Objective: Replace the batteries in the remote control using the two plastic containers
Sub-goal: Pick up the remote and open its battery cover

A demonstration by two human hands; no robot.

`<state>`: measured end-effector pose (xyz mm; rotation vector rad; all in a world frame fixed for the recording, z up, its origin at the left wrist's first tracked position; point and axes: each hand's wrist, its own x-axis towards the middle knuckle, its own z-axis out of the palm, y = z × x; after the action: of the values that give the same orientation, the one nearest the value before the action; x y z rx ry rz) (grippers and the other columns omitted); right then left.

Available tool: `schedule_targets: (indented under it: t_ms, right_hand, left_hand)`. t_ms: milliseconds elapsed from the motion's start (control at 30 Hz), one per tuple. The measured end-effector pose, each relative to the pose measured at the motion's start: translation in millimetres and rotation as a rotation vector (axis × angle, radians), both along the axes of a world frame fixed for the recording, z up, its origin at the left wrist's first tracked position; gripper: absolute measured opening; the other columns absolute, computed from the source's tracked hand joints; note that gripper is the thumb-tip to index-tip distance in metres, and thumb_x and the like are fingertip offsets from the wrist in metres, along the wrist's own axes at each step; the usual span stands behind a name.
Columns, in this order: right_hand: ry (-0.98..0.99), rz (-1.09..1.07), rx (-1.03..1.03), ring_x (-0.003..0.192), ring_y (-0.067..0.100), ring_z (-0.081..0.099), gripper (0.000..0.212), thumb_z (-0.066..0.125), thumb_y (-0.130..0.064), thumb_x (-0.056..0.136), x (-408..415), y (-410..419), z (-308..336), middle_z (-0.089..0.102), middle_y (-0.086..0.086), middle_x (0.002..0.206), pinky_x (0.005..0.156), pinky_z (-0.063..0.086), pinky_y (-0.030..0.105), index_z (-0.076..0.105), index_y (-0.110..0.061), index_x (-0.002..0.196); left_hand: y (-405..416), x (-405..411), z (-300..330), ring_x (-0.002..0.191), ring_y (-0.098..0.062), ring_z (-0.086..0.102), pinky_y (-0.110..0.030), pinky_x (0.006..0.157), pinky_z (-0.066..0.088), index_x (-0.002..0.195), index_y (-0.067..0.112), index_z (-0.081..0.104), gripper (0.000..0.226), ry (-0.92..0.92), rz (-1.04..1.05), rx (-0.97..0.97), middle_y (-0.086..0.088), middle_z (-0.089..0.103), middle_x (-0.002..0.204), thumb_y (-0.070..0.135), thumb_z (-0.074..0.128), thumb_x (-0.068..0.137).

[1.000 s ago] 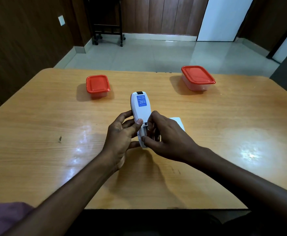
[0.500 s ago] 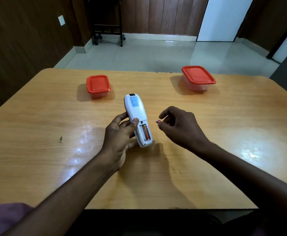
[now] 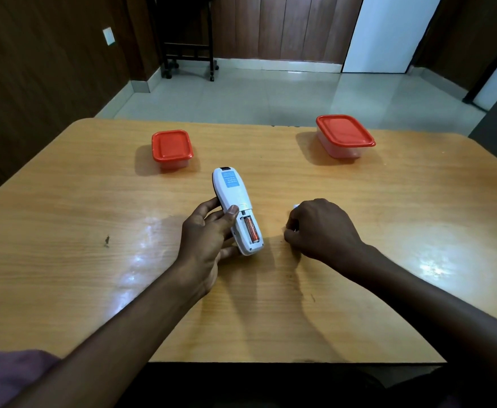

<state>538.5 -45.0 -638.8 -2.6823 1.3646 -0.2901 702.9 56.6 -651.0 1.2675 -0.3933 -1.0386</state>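
My left hand (image 3: 209, 234) holds the white remote (image 3: 237, 207) back side up, just above the table (image 3: 94, 216), thumb on its back. The battery bay is uncovered. One orange battery (image 3: 251, 229) lies in its right slot, and the left slot looks empty. My right hand (image 3: 318, 228) is down on the table to the right of the remote, fingers curled. A white corner of the battery cover (image 3: 296, 206) pokes out from under it. What the fingers hold is hidden. Two clear containers with red lids stand closed at the far left (image 3: 172, 145) and far right (image 3: 344, 132).
The wooden table's near edge runs just in front of my forearms. Beyond the far edge are a tiled floor, a dark wheeled stand (image 3: 188, 51) and a white door (image 3: 388, 33).
My right hand left the remote's battery bay and moved right and down onto the table over the cover. The left hand tilted the remote leftward, and the bay now shows one battery.
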Motion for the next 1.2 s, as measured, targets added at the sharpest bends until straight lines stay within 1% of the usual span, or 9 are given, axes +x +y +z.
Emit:
schedule_targets:
  t_ms: [133,233,433,533,667,800,933,1100,1200]
  right_hand:
    - [-0.292,0.082,0.089,0.07,0.008,0.064,0.012,0.069,-0.027,0.086,3.1,10.3,2.5,0.071,-0.009,0.074,0.061,0.053,0.032,0.077,-0.02,0.083]
    - [-0.472,0.171,0.162,0.065,0.009,0.064,0.017,0.073,-0.039,0.087,8.1,20.2,3.1,0.07,-0.01,0.067,0.063,0.053,0.033,0.074,-0.022,0.084]
    - [-0.474,0.141,0.148,0.06,0.008,0.063,0.016,0.076,-0.033,0.081,14.0,28.9,-6.3,0.068,-0.01,0.066,0.062,0.054,0.036,0.064,-0.023,0.087]
    - [-0.484,0.113,0.13,0.06,0.008,0.065,0.019,0.076,-0.03,0.079,14.7,32.2,-6.9,0.07,-0.008,0.064,0.062,0.054,0.032,0.067,-0.02,0.093]
    - [-0.431,0.148,-0.027,0.064,0.014,0.063,0.025,0.07,-0.022,0.079,15.5,38.0,-8.8,0.071,-0.004,0.07,0.064,0.05,0.031,0.067,-0.015,0.103]
    - [-0.418,0.121,0.009,0.068,0.015,0.064,0.03,0.068,-0.021,0.081,16.0,38.2,-8.6,0.073,-0.004,0.074,0.067,0.051,0.032,0.066,-0.016,0.11]
    - [-0.464,0.031,0.035,0.064,0.013,0.065,0.022,0.069,-0.021,0.084,13.2,28.0,-2.5,0.072,-0.006,0.066,0.065,0.05,0.029,0.066,-0.019,0.105]
    - [-0.21,-0.001,0.069,0.082,0.022,0.069,0.023,0.065,-0.022,0.085,1.6,8.8,-3.5,0.077,-0.002,0.082,0.073,0.055,0.034,0.073,-0.02,0.107]
    - [-0.102,0.027,0.034,0.085,0.026,0.066,0.016,0.064,-0.019,0.085,0.0,6.1,-7.4,0.074,0.001,0.087,0.071,0.054,0.037,0.07,-0.016,0.099]
  left_hand:
    - [1.0,-0.5,1.8,0.096,-0.024,0.075,-0.049,0.074,0.063,0.132,0.02,0.058,0.042,0.0,-0.001,0.0,-0.003,0.076,0.111,0.012,0.07,0.092]
    - [1.3,-2.5,3.2,0.096,-0.027,0.076,-0.057,0.079,0.061,0.131,0.019,0.058,0.041,-0.015,-0.014,-0.005,-0.006,0.076,0.113,0.011,0.07,0.092]
    - [4.8,-6.2,0.8,0.103,-0.037,0.073,-0.066,0.079,0.058,0.123,0.015,0.059,0.037,-0.053,-0.043,-0.044,-0.008,0.075,0.115,0.009,0.073,0.089]
    - [6.5,-8.0,1.5,0.102,-0.035,0.074,-0.064,0.075,0.059,0.122,0.013,0.059,0.037,-0.06,-0.046,-0.058,-0.008,0.075,0.116,0.007,0.073,0.088]
    - [6.7,-10.9,3.4,0.099,-0.032,0.075,-0.059,0.072,0.061,0.119,0.013,0.059,0.035,-0.059,-0.04,-0.078,-0.007,0.075,0.115,0.006,0.073,0.088]
    - [6.1,-10.9,2.7,0.098,-0.032,0.075,-0.055,0.066,0.062,0.12,0.013,0.059,0.035,-0.047,-0.031,-0.07,-0.009,0.074,0.117,0.006,0.073,0.089]
    - [4.0,-7.2,0.8,0.102,-0.031,0.074,-0.061,0.075,0.061,0.121,0.019,0.06,0.035,-0.031,-0.013,-0.043,-0.006,0.076,0.113,0.01,0.073,0.089]
    - [3.1,-4.7,-1.0,0.093,-0.027,0.075,-0.05,0.069,0.064,0.126,0.02,0.06,0.041,-0.03,-0.003,0.004,-0.007,0.076,0.11,0.014,0.075,0.089]
    - [2.5,-5.1,-3.9,0.09,-0.025,0.076,-0.044,0.064,0.064,0.125,0.019,0.061,0.04,-0.053,-0.009,0.043,-0.008,0.077,0.108,0.015,0.076,0.088]
